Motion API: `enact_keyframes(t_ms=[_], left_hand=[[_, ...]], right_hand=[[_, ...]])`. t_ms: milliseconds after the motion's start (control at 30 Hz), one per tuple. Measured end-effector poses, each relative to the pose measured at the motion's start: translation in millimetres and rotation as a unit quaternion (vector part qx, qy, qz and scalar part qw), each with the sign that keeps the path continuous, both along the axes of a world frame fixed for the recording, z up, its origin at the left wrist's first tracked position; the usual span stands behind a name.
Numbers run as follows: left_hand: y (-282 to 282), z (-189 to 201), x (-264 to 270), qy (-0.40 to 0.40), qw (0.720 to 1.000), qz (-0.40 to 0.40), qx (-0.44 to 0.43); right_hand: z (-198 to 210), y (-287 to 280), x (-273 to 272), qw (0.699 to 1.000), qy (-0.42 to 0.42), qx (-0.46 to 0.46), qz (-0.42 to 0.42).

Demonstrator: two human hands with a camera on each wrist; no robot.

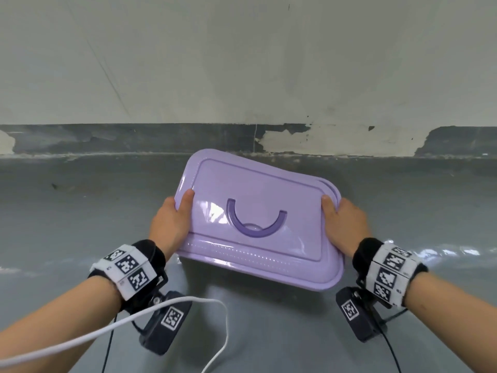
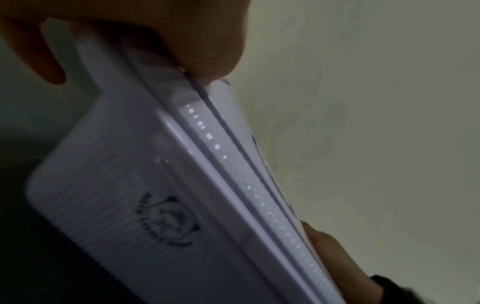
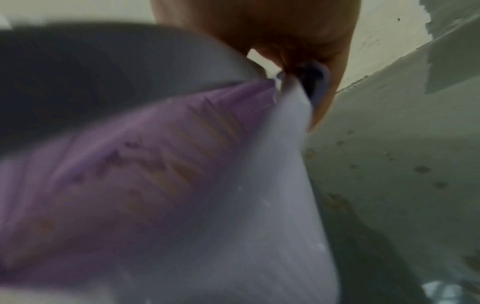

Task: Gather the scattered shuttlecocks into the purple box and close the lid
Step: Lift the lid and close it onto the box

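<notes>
Purple box (image 1: 258, 267) with lid (image 1: 255, 211) on, low over grey floor (image 1: 80, 211) near wall. Left hand (image 1: 172, 224) and right hand (image 1: 344, 224) each pinch one short end, thumbs on lid. Risk: lid unseated at right edge, may slip. Long axis left-right, handle (image 1: 255, 224) up.

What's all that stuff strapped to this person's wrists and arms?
Both forearms are bare, with no sleeves or gloves. Each wrist wears a black band wrapped by white blocks printed with black square code markers. Under each wrist hangs a small black camera box bearing one more marker. A thick white cable loops by the left arm; thin black wires trail from both boxes.
</notes>
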State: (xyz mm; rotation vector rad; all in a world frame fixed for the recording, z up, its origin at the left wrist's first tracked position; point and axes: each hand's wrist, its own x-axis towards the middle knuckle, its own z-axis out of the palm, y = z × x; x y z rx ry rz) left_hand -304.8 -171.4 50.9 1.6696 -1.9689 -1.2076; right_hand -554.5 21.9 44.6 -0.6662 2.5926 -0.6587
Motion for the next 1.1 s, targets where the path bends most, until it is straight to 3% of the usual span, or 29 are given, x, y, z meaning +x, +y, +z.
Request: enact_keyframes(t_ms=[267,533,633,700,767,933,1100], left_hand=[[-11.7,-4.9,-2.3,-0.039,0.998,-0.020,0.047],[-11.0,-1.8,-10.9,-0.053,0.997,-0.013,0.063],[-24.4,2.9,-9.2,0.014,0.988,0.001,0.151],[-35.0,8.3,-6.6,0.075,0.962,0.019,0.260],[-40.2,10.6,-3.7,0.101,0.943,0.023,0.315],[-33.7,-1.2,-1.5,0.156,0.949,0.063,0.265],[-25.8,-4.0,-5.0,0.181,0.953,0.094,0.225]], right_hand=[[13.0,-1.5,-6.1,0.994,0.046,0.085,0.058],[15.0,-2.5,-7.4,0.998,0.009,0.064,0.025],[12.1,-5.3,-12.5,0.997,-0.006,0.068,0.023],[9.3,-8.1,-18.9,0.997,-0.019,0.069,0.026],[5.4,-8.9,-21.9,0.998,-0.030,0.049,0.013],[-0.8,1.4,-9.0,0.997,-0.065,0.029,-0.017],[2.9,2.7,-2.2,0.989,-0.013,0.143,-0.017]])
